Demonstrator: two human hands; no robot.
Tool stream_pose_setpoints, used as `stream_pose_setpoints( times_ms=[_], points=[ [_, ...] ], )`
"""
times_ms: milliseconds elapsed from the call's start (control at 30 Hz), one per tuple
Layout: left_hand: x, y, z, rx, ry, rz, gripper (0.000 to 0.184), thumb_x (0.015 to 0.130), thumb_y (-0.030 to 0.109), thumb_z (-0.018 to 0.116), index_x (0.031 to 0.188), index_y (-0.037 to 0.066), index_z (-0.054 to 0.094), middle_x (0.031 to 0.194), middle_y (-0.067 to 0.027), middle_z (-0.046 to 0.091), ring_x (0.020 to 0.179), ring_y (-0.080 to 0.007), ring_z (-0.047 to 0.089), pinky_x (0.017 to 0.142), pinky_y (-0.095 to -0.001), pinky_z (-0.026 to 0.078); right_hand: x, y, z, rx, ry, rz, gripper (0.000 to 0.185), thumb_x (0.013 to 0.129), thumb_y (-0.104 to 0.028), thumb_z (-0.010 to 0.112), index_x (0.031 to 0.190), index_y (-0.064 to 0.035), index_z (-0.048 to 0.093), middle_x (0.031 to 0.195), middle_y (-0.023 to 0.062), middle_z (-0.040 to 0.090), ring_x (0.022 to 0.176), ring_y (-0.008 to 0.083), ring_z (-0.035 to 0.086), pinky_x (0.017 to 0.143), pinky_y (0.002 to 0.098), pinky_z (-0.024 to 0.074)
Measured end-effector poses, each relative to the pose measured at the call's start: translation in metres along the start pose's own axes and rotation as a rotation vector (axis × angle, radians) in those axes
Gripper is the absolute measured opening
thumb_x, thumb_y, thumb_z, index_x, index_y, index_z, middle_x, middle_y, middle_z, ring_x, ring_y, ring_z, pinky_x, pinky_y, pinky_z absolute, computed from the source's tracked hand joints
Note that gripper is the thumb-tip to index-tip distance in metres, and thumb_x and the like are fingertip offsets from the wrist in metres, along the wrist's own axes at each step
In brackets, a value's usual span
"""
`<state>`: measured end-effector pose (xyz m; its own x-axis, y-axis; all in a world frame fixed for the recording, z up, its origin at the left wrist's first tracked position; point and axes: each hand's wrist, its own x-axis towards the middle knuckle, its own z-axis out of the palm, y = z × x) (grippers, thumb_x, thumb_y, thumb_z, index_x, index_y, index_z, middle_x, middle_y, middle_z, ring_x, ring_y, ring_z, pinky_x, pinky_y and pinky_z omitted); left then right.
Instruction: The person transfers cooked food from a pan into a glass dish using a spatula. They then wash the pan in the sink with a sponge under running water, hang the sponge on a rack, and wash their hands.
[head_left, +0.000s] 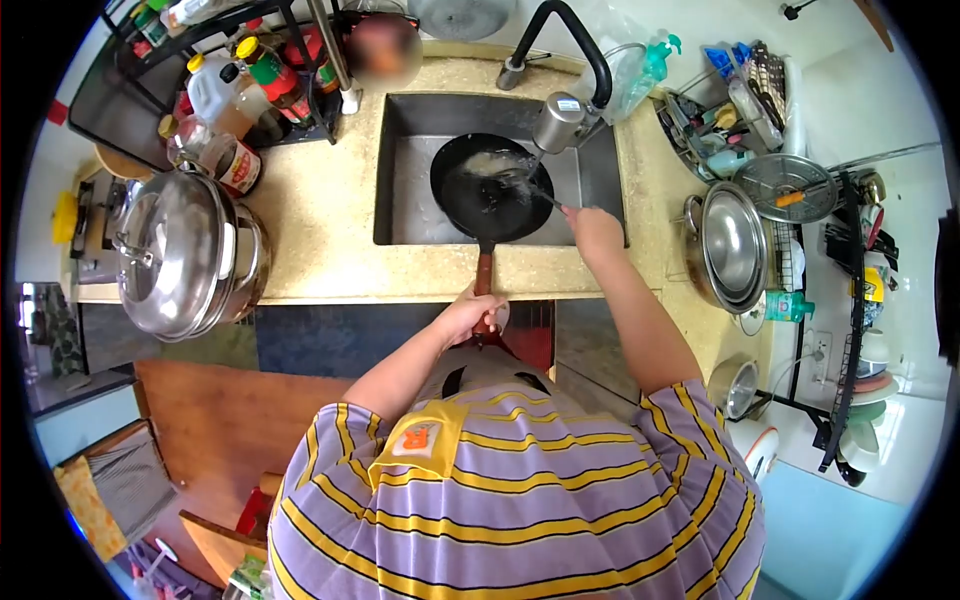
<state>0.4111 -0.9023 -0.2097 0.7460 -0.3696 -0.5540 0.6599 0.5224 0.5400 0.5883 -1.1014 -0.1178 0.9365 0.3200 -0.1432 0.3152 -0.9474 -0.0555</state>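
Apparently, left hand (465, 315) clamped on brown handle (485, 270) of round black pan (470, 212) in grey metal sink (405, 190); right hand (597, 236) gripping thin utensil (555, 204). Hard scrubbing could tip pan, slopping water.

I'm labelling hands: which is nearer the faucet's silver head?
The right hand, by the sink's near right corner; the left hand, gripping the pan handle in front of the counter, is farther from the silver head.

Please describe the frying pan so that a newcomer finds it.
Find the sink with the curved black faucet. Within its rim is the round frying pan. Unlike the silvery cookware on both sides, it is black with a brown handle.
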Motion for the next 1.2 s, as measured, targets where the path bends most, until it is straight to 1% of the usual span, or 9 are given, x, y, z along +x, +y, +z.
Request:
stream_pose_setpoints(
  times_ms=[100, 200, 300, 400, 600, 800, 900, 1000, 1200],
  points=[
    [-0.004, -0.003, 0.015, 0.066, 0.049, 0.089, 0.028, 0.087, 0.001, 0.052, 0.112, 0.006, 0.040, 0.065, -0.0020, 0.050, 0.050, -0.0116, 0.048, 0.049, -0.0279, 0.045, 0.008, 0.009, -0.009, -0.100, -0.038, -0.021, 0.037, 0.096, -0.033, 0.052, 0.084, -0.0040, 0.072, 0.083, 0.0219, 0.068, 0.080, 0.0380, 0.067, 0.073, 0.0484, 0.0524],
    [0.005, -0.018, 0.017, 0.138, 0.153, 0.132, 0.029, 0.088, 0.002, 0.052, 0.113, 0.004, 0.039, 0.066, -0.0026, 0.051, 0.050, -0.0124, 0.049, 0.047, -0.0280, 0.044, 0.010, 0.040, -0.013, 0.089, 0.049, -0.137, 0.033, 0.096, -0.030, 0.054, 0.089, -0.0042, 0.073, 0.084, 0.0211, 0.068, 0.078, 0.0388, 0.067, 0.072, 0.0474, 0.0526],
    [0.012, -0.025, 0.018, 0.181, 0.174, 0.124, 0.033, 0.088, 0.002, 0.052, 0.117, 0.003, 0.037, 0.067, -0.0038, 0.051, 0.050, -0.0132, 0.051, 0.046, -0.0286, 0.044, 0.007, 0.070, -0.015, 0.144, -0.117, -0.139, 0.025, 0.092, -0.026, 0.063, 0.108, -0.0091, 0.073, 0.090, 0.0174, 0.070, 0.084, 0.0345, 0.068, 0.075, 0.0418, 0.0527],
    [0.013, -0.029, 0.031, 0.186, 0.354, 0.222, 0.027, 0.087, 0.001, 0.054, 0.109, 0.003, 0.037, 0.059, -0.0047, 0.046, 0.043, -0.0159, 0.050, 0.036, -0.0309, 0.039, -0.003, 0.055, -0.060, 0.290, -0.544, 0.139, 0.026, 0.092, -0.026, 0.062, 0.109, -0.0084, 0.072, 0.095, 0.0167, 0.071, 0.090, 0.0327, 0.068, 0.079, 0.0388, 0.0523],
    [0.009, -0.027, 0.031, 0.260, 0.330, 0.263, 0.034, 0.084, -0.002, 0.054, 0.112, 0.003, 0.036, 0.068, -0.0075, 0.052, 0.043, -0.0157, 0.050, 0.038, -0.0291, 0.040, 0.008, 0.079, -0.024, 0.041, 0.011, -0.130, 0.023, 0.090, -0.023, 0.061, 0.109, -0.0157, 0.072, 0.093, 0.0169, 0.070, 0.086, 0.0353, 0.066, 0.075, 0.0439, 0.0522],
    [0.010, -0.028, 0.026, 0.308, 0.364, 0.196, 0.039, 0.085, -0.001, 0.053, 0.120, 0.002, 0.036, 0.071, -0.0090, 0.057, 0.043, -0.0136, 0.050, 0.039, -0.0281, 0.041, 0.007, 0.070, -0.012, 0.002, -0.001, 0.015, 0.029, 0.090, -0.022, 0.060, 0.117, -0.0186, 0.070, 0.097, 0.0171, 0.069, 0.086, 0.0359, 0.066, 0.075, 0.0451, 0.0522],
    [0.012, -0.030, 0.022, 0.344, 0.352, 0.183, 0.040, 0.086, 0.000, 0.053, 0.122, 0.002, 0.036, 0.069, -0.0076, 0.056, 0.043, -0.0133, 0.050, 0.039, -0.0272, 0.042, 0.001, 0.115, 0.023, 0.132, -0.036, -0.184, 0.033, 0.091, -0.022, 0.062, 0.124, -0.0183, 0.066, 0.086, 0.0169, 0.069, 0.078, 0.0322, 0.068, 0.068, 0.0442, 0.0516],
    [0.013, -0.031, 0.020, 0.354, 0.330, 0.169, 0.040, 0.087, 0.001, 0.053, 0.123, 0.002, 0.035, 0.068, -0.0068, 0.055, 0.043, -0.0131, 0.050, 0.039, -0.0271, 0.042, -0.003, 0.122, 0.003, 0.430, -0.503, 0.041, 0.038, 0.091, -0.024, 0.064, 0.127, -0.0142, 0.064, 0.077, 0.0123, 0.068, 0.068, 0.0231, 0.065, 0.063, 0.0389, 0.0499],
    [-0.005, -0.003, 0.017, 0.269, 0.161, 0.014, 0.031, 0.089, 0.006, 0.058, 0.114, 0.007, 0.039, 0.064, -0.0008, 0.049, 0.047, -0.0103, 0.047, 0.039, -0.0260, 0.036, 0.004, 0.102, -0.030, 0.634, -0.745, 0.159, 0.041, 0.091, -0.027, 0.066, 0.127, -0.0074, 0.064, 0.079, 0.0058, 0.067, 0.064, 0.0120, 0.056, 0.063, 0.0291, 0.0471]
  ],
)
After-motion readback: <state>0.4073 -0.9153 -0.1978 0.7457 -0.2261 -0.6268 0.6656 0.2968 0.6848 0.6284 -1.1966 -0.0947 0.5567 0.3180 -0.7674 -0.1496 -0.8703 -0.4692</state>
